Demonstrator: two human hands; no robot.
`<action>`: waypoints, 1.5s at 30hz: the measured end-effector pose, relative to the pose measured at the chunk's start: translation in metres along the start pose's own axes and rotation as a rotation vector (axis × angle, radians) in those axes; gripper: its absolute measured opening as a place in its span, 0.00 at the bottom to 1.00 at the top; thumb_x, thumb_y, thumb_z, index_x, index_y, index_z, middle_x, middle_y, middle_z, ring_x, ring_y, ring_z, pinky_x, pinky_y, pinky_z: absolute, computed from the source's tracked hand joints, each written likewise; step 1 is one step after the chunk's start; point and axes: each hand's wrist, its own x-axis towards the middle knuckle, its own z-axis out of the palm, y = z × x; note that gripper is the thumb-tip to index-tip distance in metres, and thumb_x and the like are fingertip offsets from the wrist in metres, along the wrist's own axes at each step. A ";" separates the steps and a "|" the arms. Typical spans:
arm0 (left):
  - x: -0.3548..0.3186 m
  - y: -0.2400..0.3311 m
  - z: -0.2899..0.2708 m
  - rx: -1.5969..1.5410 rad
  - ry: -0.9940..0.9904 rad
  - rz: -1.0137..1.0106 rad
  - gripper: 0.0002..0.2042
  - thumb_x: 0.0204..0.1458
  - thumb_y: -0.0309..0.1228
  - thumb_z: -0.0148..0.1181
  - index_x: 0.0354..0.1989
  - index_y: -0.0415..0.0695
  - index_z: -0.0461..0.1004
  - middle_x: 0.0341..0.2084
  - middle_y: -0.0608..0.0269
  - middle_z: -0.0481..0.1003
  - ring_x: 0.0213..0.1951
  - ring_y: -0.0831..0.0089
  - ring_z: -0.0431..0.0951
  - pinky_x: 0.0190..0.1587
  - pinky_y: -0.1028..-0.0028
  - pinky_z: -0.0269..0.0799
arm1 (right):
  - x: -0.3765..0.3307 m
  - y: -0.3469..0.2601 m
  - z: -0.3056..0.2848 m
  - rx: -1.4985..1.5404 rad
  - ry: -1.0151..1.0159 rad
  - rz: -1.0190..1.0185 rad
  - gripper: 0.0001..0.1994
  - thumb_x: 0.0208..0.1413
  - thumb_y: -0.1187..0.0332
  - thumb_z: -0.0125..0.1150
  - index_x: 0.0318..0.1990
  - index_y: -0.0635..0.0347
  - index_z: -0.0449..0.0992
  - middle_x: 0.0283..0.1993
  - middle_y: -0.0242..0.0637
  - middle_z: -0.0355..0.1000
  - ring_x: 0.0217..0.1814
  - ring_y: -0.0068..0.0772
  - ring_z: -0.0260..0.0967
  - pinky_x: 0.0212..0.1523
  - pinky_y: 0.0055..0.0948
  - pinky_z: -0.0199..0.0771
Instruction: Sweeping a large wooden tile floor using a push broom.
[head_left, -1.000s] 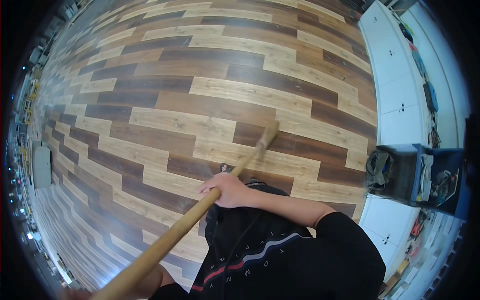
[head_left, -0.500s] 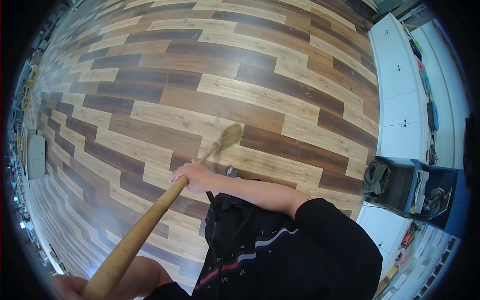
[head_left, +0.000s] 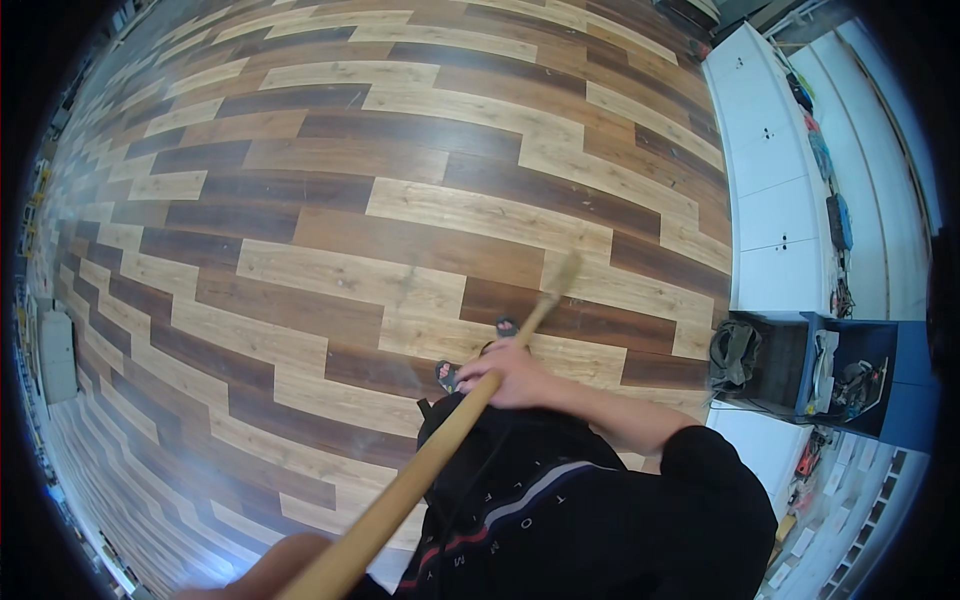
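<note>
A long wooden-handled broom (head_left: pixel 425 475) slants from the lower edge up to the right. Its small, yellowish head (head_left: pixel 566 273) is smeared by motion over the floor. My right hand (head_left: pixel 508 376) is closed round the handle's middle, in front of my body. At the bottom edge, my left hand (head_left: pixel 215 591) is at the handle's upper end, mostly cut off by the frame and blurred. My feet in dark open sandals (head_left: pixel 447 377) show just beyond the right hand.
Wood-patterned plank floor (head_left: pixel 330 240) spreads ahead and to the left. White cabinets (head_left: pixel 765 190) with items on top line the right side. Beside them stands a blue open shelf unit (head_left: pixel 905 355) with a grey-green bag (head_left: pixel 735 355). A pale box-like cabinet (head_left: pixel 58 357) is at the far left.
The broom head has swung to the right across the floor, and my right hand has moved right with the handle. My left hand has slipped lower, mostly out of the picture. Both sandals now show.
</note>
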 end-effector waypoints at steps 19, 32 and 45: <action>0.069 -0.207 -0.001 0.920 0.224 -0.043 0.03 0.55 0.24 0.50 0.29 0.41 0.67 0.11 0.68 0.60 0.13 0.76 0.59 0.23 0.71 0.64 | 0.266 0.114 -0.112 0.059 -0.091 -0.099 0.18 0.41 0.75 0.65 0.43 0.44 0.79 0.44 0.32 0.76 0.56 0.40 0.71 0.58 0.54 0.63; 0.000 -0.152 0.067 1.640 0.523 0.157 0.28 0.59 0.40 0.55 0.65 0.44 0.57 0.45 0.49 0.73 0.50 0.57 0.75 0.58 0.58 0.66 | 0.235 -0.115 -0.104 0.502 -0.169 -0.837 0.07 0.45 0.70 0.66 0.34 0.49 0.80 0.29 0.34 0.77 0.32 0.41 0.75 0.32 0.36 0.72; -0.250 -0.098 0.119 1.676 0.911 -0.748 0.27 0.54 0.26 0.66 0.61 0.34 0.62 0.56 0.51 0.67 0.58 0.67 0.66 0.54 0.70 0.66 | 0.045 -0.259 -0.068 0.962 -0.922 -0.692 0.10 0.49 0.67 0.72 0.31 0.60 0.76 0.28 0.29 0.76 0.32 0.22 0.75 0.31 0.29 0.70</action>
